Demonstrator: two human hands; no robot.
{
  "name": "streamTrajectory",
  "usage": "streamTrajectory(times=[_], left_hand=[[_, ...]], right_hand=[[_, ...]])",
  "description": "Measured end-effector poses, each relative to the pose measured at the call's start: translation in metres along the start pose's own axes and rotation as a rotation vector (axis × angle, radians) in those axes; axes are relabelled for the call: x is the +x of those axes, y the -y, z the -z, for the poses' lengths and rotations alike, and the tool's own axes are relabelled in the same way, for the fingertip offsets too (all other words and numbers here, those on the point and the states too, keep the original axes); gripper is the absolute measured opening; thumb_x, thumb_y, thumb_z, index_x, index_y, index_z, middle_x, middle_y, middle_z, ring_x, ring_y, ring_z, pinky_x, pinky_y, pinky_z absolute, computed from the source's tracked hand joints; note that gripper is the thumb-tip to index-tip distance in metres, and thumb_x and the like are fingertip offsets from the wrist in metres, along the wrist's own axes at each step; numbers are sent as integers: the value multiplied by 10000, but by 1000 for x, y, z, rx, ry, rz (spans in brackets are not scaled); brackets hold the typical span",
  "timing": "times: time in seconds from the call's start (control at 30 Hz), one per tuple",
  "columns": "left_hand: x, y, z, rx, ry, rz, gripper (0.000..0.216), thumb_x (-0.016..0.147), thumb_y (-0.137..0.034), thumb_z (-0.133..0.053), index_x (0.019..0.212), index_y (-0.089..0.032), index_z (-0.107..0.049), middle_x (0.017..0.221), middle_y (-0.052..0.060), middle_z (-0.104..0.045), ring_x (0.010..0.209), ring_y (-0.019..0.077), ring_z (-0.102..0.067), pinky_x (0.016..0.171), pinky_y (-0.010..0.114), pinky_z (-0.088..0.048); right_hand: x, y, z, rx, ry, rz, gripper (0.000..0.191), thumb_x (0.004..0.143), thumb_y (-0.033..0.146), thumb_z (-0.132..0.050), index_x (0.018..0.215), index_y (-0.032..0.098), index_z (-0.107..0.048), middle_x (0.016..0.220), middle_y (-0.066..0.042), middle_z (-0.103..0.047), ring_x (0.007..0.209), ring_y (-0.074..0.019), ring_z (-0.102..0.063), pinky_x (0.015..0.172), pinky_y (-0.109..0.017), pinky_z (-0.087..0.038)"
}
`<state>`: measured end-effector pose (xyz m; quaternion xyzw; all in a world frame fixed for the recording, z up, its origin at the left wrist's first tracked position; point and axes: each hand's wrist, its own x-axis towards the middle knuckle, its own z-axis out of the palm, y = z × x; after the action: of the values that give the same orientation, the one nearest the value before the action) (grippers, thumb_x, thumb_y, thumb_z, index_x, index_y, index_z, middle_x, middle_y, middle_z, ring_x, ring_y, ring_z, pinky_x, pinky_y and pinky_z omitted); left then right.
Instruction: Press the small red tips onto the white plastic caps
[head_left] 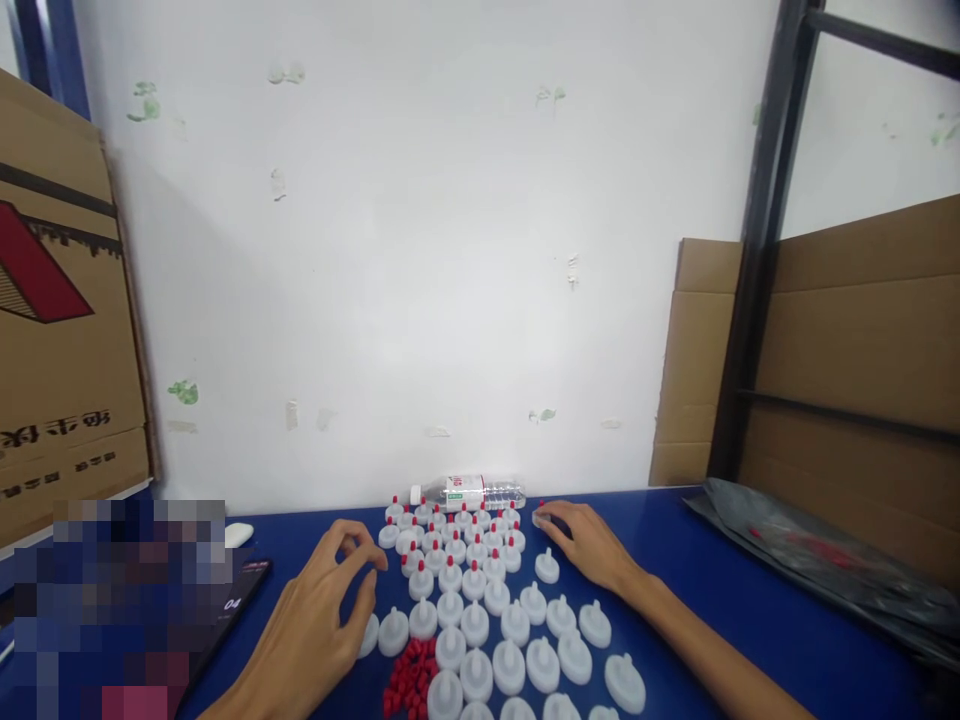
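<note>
My left hand (326, 600) hovers at the left of the group, fingers curled but thumb and fingertips apart, with nothing visible between them. At the back right of the group, my right hand (589, 540) pinches a white nozzle cap (538, 516) with a red tip. Several white round nozzle caps with red tips (455, 548) stand upright in rows towards the back. Nearer to me are several bare white nozzle caps (508, 665) without red tips. A heap of small red tip caps (410, 680) lies at the front left of these.
A clear water bottle (465, 493) lies on its side against the white wall. A phone (229, 610) and a small white case (238, 535) rest at the left. On the blue table (667, 545)'s right side lies a dark plastic bag (810, 560). Cardboard (67, 300) stands at the left.
</note>
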<state>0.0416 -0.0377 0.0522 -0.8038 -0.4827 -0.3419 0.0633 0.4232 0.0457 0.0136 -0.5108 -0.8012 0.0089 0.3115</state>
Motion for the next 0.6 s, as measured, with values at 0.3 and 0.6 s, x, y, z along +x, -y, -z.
streamTrajectory(times=[0.3, 0.6], left_hand=[[-8, -20, -2, -41, -78, -164, 215, 1030, -255, -393, 1036, -253, -607, 1011, 37, -565, 750, 151, -648, 664, 253, -542], [-25, -48, -2, -52, -81, -462, 179, 1048, -383, -503, 1048, -231, -598, 850, 19, -617, 716, 168, -613, 634, 249, -499]], right_hand=[[-5, 55, 22, -160, -160, 176, 216, 1041, 231, -456, 1133, 230, -652, 1192, -101, -663, 939, -240, -687, 850, -412, -546], [-45, 160, 12, -61, -287, 957, 118, 1043, 183, -528, 1051, 174, -645, 1011, -19, -783, 922, -138, -699, 696, -266, -522]])
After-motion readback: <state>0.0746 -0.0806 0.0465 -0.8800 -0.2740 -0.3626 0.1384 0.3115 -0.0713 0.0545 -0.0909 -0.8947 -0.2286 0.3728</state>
